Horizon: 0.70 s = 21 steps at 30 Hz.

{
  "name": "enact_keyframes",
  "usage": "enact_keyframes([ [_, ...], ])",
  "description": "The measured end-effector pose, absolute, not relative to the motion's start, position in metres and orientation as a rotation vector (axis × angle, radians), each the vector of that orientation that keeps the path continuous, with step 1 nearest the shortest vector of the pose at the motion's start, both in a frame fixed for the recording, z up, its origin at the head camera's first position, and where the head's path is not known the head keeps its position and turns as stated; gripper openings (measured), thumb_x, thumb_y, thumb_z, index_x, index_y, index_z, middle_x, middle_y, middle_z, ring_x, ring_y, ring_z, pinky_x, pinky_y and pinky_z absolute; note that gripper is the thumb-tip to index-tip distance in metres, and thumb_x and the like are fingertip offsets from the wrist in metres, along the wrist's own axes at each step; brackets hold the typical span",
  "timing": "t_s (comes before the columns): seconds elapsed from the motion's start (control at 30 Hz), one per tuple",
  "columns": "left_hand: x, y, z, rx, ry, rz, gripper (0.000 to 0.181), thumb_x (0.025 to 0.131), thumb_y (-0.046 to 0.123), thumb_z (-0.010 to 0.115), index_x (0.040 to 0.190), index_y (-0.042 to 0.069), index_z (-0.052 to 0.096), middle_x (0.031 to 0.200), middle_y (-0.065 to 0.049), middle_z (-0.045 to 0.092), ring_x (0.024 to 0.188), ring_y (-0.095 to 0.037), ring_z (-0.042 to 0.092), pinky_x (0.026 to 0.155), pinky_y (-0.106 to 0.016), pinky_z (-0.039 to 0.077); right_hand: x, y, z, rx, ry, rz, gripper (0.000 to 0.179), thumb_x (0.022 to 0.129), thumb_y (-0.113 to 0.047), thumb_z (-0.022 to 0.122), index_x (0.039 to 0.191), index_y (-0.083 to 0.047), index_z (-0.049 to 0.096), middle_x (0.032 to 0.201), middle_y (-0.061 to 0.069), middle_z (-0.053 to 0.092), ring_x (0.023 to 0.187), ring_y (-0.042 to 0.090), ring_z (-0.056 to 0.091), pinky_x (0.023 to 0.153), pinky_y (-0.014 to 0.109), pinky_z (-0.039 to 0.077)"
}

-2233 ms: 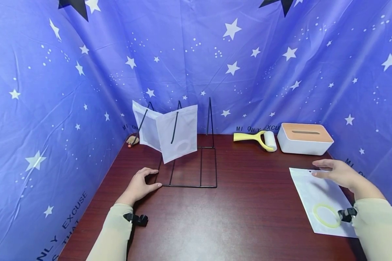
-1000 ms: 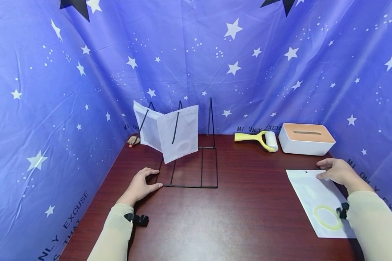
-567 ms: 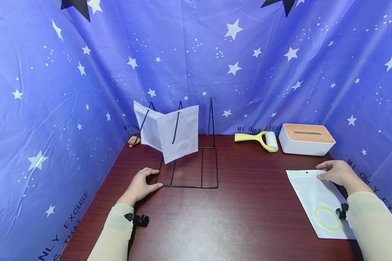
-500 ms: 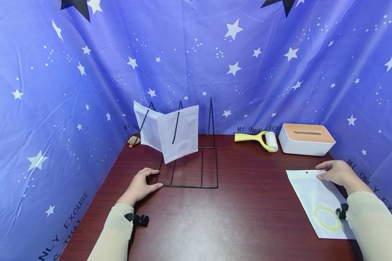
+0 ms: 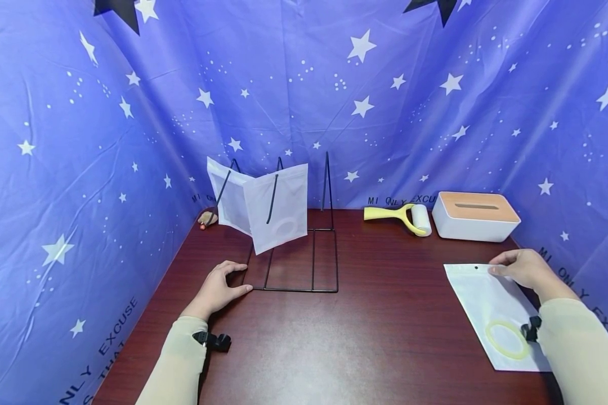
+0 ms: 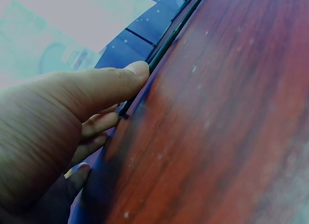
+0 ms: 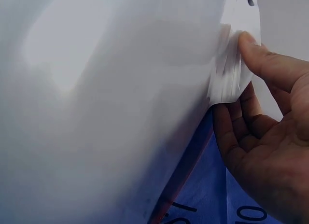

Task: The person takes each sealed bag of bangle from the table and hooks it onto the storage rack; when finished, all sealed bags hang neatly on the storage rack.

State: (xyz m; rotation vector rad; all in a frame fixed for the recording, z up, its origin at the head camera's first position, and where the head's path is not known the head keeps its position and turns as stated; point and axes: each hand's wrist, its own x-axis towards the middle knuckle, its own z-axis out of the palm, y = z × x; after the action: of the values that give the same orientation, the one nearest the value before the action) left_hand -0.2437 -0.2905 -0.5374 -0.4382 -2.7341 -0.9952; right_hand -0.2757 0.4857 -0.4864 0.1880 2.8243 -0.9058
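At the left, my left hand (image 5: 218, 288) holds the front left corner of a black wire display rack (image 5: 300, 289). The left wrist view shows the thumb (image 6: 137, 72) against the rack's rod (image 6: 176, 33), with fingertips on the adjoining side. Two white zip bags hang on the rack's hooks, a left bag (image 5: 230, 199) and a middle bag (image 5: 278, 197); the right hook has no bag. My right hand (image 5: 529, 270) pinches the top right corner of another white zip bag (image 5: 478, 304), thumb above and fingers beneath. A pale yellow ring (image 5: 491, 340) shows in that bag's lower half.
Along the back of the dark red table (image 5: 375, 315) lies a yellow-handled lint roller (image 5: 392, 214), beside a white tissue box (image 5: 471, 228) with a wood-coloured lid. A small tan object (image 5: 209, 218) sits behind the rack. A blue star-patterned cloth (image 5: 304, 101) surrounds the table.
My right hand has moved from over the bag's top to its right corner and now pinches it; the bag has shifted slightly. My left hand has stayed on the rack.
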Motion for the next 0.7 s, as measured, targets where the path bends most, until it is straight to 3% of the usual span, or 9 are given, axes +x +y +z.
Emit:
enact_keyframes([
  [0.7, -0.244, -0.290, -0.538, -0.447, -2.720, -0.999, 0.055, 0.080, 0.027, 0.094, 0.127, 0.007, 0.074, 0.120, -0.004, 0.069, 0.121, -0.030, 0.060, 0.106, -0.052, 0.045, -0.265, 0.473, -0.470, 0.076, 2.948, -0.966, 0.032, 0.102, -0.031, 0.072, 0.108, 0.001, 0.071, 0.093, 0.008, 0.066, 0.082, 0.023, 0.054, 0.063, 0.033, 0.046],
])
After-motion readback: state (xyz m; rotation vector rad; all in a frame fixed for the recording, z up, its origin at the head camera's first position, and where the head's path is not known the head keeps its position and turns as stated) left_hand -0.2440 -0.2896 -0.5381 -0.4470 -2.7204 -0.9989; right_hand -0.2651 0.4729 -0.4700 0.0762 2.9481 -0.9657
